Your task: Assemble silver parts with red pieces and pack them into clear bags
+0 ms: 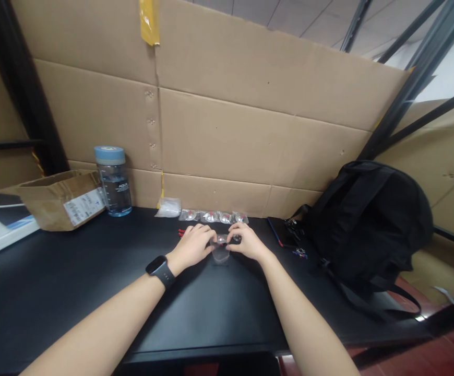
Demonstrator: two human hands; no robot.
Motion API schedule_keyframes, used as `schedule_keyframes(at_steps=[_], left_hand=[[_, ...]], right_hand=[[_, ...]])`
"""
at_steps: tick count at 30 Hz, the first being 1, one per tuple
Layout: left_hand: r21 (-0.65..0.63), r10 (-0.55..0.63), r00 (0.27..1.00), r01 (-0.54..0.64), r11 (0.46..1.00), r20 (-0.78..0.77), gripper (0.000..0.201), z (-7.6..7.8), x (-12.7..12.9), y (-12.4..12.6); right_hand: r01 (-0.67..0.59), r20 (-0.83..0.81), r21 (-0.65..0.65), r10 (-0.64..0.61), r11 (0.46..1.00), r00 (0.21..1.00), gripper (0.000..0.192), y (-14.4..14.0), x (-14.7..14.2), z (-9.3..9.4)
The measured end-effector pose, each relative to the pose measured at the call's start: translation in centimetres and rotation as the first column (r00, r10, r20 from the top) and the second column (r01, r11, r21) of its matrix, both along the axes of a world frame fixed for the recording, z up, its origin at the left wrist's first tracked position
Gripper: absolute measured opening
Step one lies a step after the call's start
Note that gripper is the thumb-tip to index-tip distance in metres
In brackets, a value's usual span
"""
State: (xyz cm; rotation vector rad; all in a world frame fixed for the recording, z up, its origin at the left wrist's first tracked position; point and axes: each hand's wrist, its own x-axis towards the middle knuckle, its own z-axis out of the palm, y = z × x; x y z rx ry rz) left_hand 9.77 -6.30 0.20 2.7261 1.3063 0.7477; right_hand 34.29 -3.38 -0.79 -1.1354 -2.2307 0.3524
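Between my two hands, just over the black tabletop, is a small clear plastic bag (221, 254) with something shiny and red near its top. My left hand (196, 244), a dark watch on its wrist, pinches the bag's left edge. The right edge is pinched between the thumb and fingers of my right hand (249, 242). Behind the hands lies a row of several small clear packets (210, 216), each with a silvery round piece and a spot of red. Some red items (181, 233) show partly beside my left fingers; my hand hides the rest.
A stack of clear bags (169, 207) lies left of the packets. Farther left stand a water bottle (113, 183), an open cardboard box (62, 203) and a white power strip (6, 235). At right are a black backpack (368, 224) and small keys (300, 253). Cardboard (230, 141) walls the back.
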Motion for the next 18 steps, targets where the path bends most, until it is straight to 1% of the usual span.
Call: schedule_keyframes(at_steps=[1,2,6,10,13,16,18], left_hand=[[-0.006,0.003,1.000,-0.003,1.000,0.004,0.006,0.0,0.0,0.1],[-0.011,0.006,1.000,-0.006,1.000,0.010,0.008,0.1,0.0,0.1],[-0.060,0.047,0.997,-0.044,0.997,0.061,0.012,0.2,-0.2,0.7],[-0.162,0.139,0.982,-0.118,0.980,0.125,0.014,0.3,-0.1,1.2],[-0.205,0.197,0.969,-0.165,0.965,0.147,0.015,0.6,0.1,1.2],[-0.229,0.211,0.965,-0.172,0.958,0.157,0.015,0.9,0.2,1.0],[-0.222,0.191,0.962,-0.146,0.964,0.193,0.015,0.9,0.2,1.0]], right_hand=[[0.005,-0.001,-0.011,-0.005,1.000,1.000,0.015,0.0,0.0,-0.1],[0.010,-0.001,-0.022,-0.010,1.000,1.000,0.012,0.1,0.1,-0.1],[0.010,-0.027,-0.062,-0.012,0.998,1.000,0.009,0.1,0.6,0.0],[-0.020,-0.052,-0.088,0.015,0.996,0.999,0.007,-0.1,0.7,0.1],[-0.025,-0.069,-0.100,0.018,0.995,0.997,0.007,-0.1,0.7,0.2],[-0.049,-0.085,-0.110,0.040,0.993,0.996,0.008,0.0,0.9,0.3],[-0.058,-0.106,-0.097,0.048,0.994,0.993,0.008,-0.1,0.9,0.7]])
